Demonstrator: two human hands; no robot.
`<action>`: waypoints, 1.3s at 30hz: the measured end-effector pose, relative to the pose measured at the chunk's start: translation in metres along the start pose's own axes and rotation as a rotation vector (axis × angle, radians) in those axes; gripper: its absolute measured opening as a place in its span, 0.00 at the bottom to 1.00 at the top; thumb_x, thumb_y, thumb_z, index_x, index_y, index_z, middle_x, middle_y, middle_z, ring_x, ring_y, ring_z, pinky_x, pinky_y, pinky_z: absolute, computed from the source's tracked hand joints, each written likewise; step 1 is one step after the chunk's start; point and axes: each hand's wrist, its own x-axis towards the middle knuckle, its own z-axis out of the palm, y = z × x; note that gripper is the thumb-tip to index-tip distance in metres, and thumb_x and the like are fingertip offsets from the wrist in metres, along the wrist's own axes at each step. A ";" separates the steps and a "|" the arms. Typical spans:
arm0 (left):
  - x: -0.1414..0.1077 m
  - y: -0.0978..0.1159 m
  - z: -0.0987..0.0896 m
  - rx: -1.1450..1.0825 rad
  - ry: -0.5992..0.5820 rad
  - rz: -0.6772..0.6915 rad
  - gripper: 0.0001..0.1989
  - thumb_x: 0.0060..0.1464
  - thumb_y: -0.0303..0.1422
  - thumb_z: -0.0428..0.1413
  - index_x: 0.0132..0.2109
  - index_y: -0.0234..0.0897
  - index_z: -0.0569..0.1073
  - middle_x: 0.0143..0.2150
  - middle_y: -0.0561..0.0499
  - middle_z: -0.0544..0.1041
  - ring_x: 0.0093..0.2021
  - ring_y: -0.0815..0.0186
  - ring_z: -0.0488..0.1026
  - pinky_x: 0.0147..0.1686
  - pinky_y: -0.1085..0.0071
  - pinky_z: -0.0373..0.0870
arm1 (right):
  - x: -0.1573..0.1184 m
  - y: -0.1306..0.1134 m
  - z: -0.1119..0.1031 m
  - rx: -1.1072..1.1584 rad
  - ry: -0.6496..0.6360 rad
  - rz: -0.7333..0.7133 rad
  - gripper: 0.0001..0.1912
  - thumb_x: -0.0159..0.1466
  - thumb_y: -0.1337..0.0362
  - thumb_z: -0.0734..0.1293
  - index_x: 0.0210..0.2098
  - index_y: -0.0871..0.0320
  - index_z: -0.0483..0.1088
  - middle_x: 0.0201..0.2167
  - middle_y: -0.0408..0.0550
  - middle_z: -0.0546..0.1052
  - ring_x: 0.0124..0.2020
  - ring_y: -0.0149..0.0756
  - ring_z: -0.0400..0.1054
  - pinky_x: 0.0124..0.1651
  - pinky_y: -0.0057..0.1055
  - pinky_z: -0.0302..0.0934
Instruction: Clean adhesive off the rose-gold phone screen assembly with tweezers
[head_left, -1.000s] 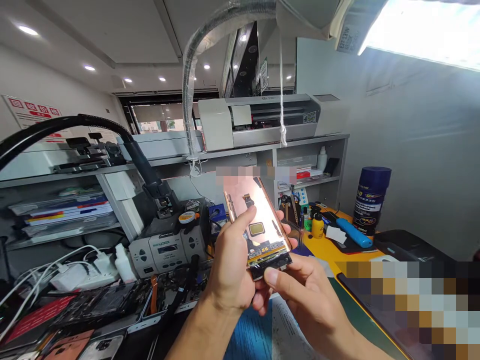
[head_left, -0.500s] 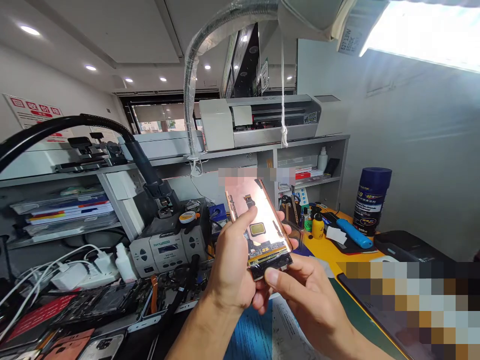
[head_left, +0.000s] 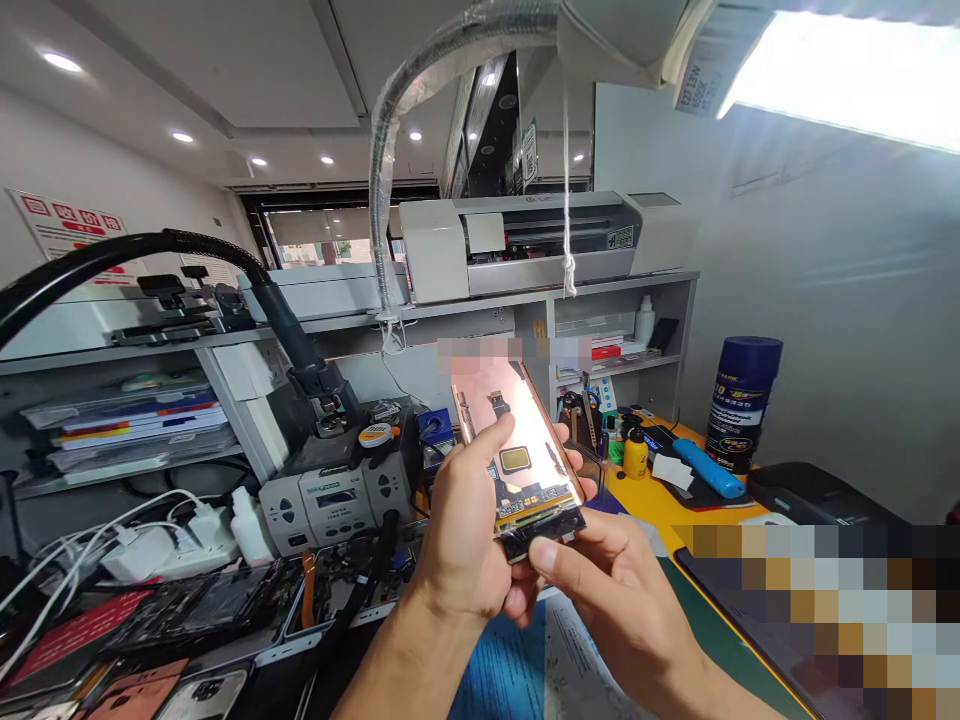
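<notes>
A phone screen with a shiny copper-coloured back is held up above the bench, tilted, its back towards me. My left hand is closed around it, thumb lying on the back and fingertips wrapped over the right edge. Along the lower end run a strip of small circuit parts and a black flap. My right hand pinches that lower end, thumb on the black flap and fingers behind. Under the hands lies a blue and white printed sheet.
On the left stand a grey soldering station, a white power strip and several opened phones. To the right are a yellow bottle, a blue-handled tool and a dark spray can. A bright lamp hangs overhead.
</notes>
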 end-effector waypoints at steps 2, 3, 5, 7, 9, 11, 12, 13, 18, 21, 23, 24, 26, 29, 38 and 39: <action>0.000 0.000 0.000 0.002 0.003 0.002 0.19 0.62 0.38 0.51 0.40 0.26 0.80 0.29 0.42 0.79 0.26 0.59 0.79 0.22 0.71 0.73 | 0.000 0.000 0.000 -0.004 0.000 -0.001 0.13 0.67 0.59 0.72 0.33 0.64 0.78 0.27 0.52 0.79 0.28 0.36 0.73 0.35 0.32 0.70; 0.000 0.000 0.000 0.003 0.006 0.001 0.19 0.62 0.38 0.51 0.40 0.27 0.80 0.29 0.42 0.80 0.26 0.59 0.79 0.21 0.72 0.73 | 0.000 0.000 0.000 -0.005 -0.002 0.000 0.13 0.67 0.59 0.72 0.33 0.64 0.79 0.26 0.52 0.79 0.28 0.36 0.73 0.35 0.32 0.71; 0.000 -0.001 0.000 0.011 0.005 0.010 0.18 0.61 0.39 0.52 0.40 0.27 0.80 0.30 0.42 0.80 0.27 0.59 0.79 0.21 0.72 0.72 | 0.000 -0.001 0.001 -0.015 -0.004 -0.006 0.13 0.67 0.58 0.72 0.33 0.63 0.79 0.26 0.52 0.79 0.27 0.36 0.73 0.35 0.32 0.71; -0.002 0.000 -0.001 0.047 0.000 0.052 0.18 0.61 0.39 0.53 0.40 0.27 0.81 0.30 0.42 0.80 0.27 0.59 0.79 0.21 0.72 0.72 | 0.000 -0.002 0.004 -0.049 0.006 -0.020 0.14 0.67 0.57 0.72 0.32 0.63 0.78 0.26 0.52 0.79 0.27 0.36 0.73 0.34 0.31 0.71; -0.006 0.000 -0.001 0.110 -0.009 0.143 0.18 0.60 0.39 0.54 0.40 0.27 0.81 0.30 0.42 0.80 0.27 0.59 0.79 0.23 0.72 0.74 | -0.001 -0.002 0.006 -0.096 0.027 -0.031 0.15 0.68 0.56 0.71 0.32 0.63 0.78 0.26 0.52 0.79 0.27 0.36 0.74 0.33 0.30 0.71; -0.010 0.001 -0.001 0.175 -0.022 0.245 0.18 0.58 0.40 0.57 0.41 0.27 0.81 0.31 0.42 0.81 0.28 0.58 0.80 0.25 0.70 0.76 | -0.002 -0.001 0.008 -0.148 0.045 -0.036 0.15 0.68 0.56 0.71 0.32 0.62 0.77 0.26 0.51 0.79 0.27 0.36 0.75 0.33 0.29 0.71; -0.012 0.001 -0.001 0.200 -0.027 0.290 0.18 0.57 0.41 0.58 0.41 0.27 0.81 0.31 0.42 0.82 0.29 0.57 0.80 0.27 0.69 0.77 | -0.003 0.000 0.008 -0.171 0.050 -0.040 0.15 0.69 0.56 0.70 0.32 0.61 0.76 0.27 0.51 0.79 0.28 0.36 0.75 0.34 0.29 0.71; -0.014 0.001 -0.001 0.219 -0.029 0.331 0.18 0.56 0.41 0.59 0.42 0.27 0.81 0.31 0.41 0.82 0.29 0.57 0.80 0.28 0.68 0.78 | -0.003 0.000 0.009 -0.191 0.052 -0.045 0.15 0.69 0.55 0.70 0.32 0.61 0.76 0.27 0.50 0.78 0.28 0.36 0.75 0.35 0.29 0.71; -0.019 0.002 -0.001 0.251 -0.037 0.408 0.19 0.58 0.42 0.58 0.42 0.27 0.81 0.32 0.40 0.83 0.30 0.54 0.81 0.30 0.65 0.80 | -0.006 0.004 0.009 -0.216 0.067 -0.073 0.15 0.69 0.54 0.70 0.33 0.60 0.75 0.25 0.48 0.77 0.26 0.34 0.73 0.33 0.28 0.70; -0.019 0.006 -0.002 0.219 -0.058 0.395 0.19 0.59 0.41 0.57 0.42 0.27 0.82 0.32 0.40 0.83 0.31 0.54 0.82 0.30 0.66 0.80 | -0.007 0.005 0.008 -0.220 0.074 -0.083 0.15 0.69 0.54 0.70 0.35 0.60 0.76 0.27 0.49 0.78 0.26 0.34 0.74 0.33 0.28 0.69; -0.019 0.008 -0.003 0.200 -0.061 0.415 0.18 0.59 0.41 0.56 0.42 0.28 0.82 0.33 0.40 0.83 0.31 0.54 0.82 0.30 0.67 0.80 | -0.006 0.004 0.006 -0.199 0.079 -0.101 0.14 0.69 0.54 0.70 0.37 0.60 0.77 0.30 0.50 0.79 0.26 0.34 0.75 0.32 0.27 0.69; -0.019 0.009 -0.003 0.198 -0.062 0.434 0.18 0.59 0.40 0.56 0.42 0.28 0.82 0.33 0.40 0.83 0.31 0.55 0.82 0.30 0.66 0.80 | -0.005 0.003 0.004 -0.176 0.081 -0.113 0.14 0.69 0.54 0.70 0.39 0.60 0.77 0.31 0.51 0.79 0.26 0.34 0.75 0.32 0.27 0.69; -0.021 0.009 -0.004 0.223 -0.065 0.483 0.17 0.60 0.40 0.57 0.41 0.29 0.82 0.33 0.41 0.83 0.31 0.55 0.82 0.31 0.66 0.81 | -0.003 0.000 0.000 -0.105 0.072 -0.118 0.15 0.69 0.54 0.70 0.40 0.61 0.76 0.31 0.52 0.80 0.26 0.34 0.76 0.31 0.27 0.69; -0.025 0.005 -0.004 0.355 -0.053 0.514 0.17 0.58 0.42 0.58 0.42 0.31 0.82 0.36 0.40 0.83 0.31 0.55 0.82 0.24 0.70 0.78 | 0.001 -0.005 -0.004 -0.006 0.036 -0.064 0.17 0.69 0.52 0.69 0.36 0.62 0.75 0.27 0.53 0.80 0.25 0.35 0.75 0.30 0.28 0.68; -0.026 -0.001 -0.003 0.425 -0.036 0.428 0.20 0.57 0.46 0.58 0.45 0.33 0.81 0.36 0.42 0.83 0.13 0.66 0.70 0.11 0.70 0.68 | 0.003 -0.014 -0.002 0.022 0.089 0.054 0.17 0.66 0.54 0.72 0.31 0.63 0.74 0.25 0.54 0.80 0.26 0.37 0.74 0.31 0.30 0.69; -0.025 0.000 -0.001 0.400 -0.006 0.440 0.20 0.57 0.46 0.59 0.44 0.33 0.81 0.35 0.42 0.83 0.17 0.64 0.73 0.13 0.70 0.71 | 0.002 -0.014 -0.003 0.023 0.087 0.055 0.17 0.67 0.54 0.72 0.31 0.63 0.74 0.26 0.55 0.80 0.26 0.37 0.74 0.31 0.30 0.69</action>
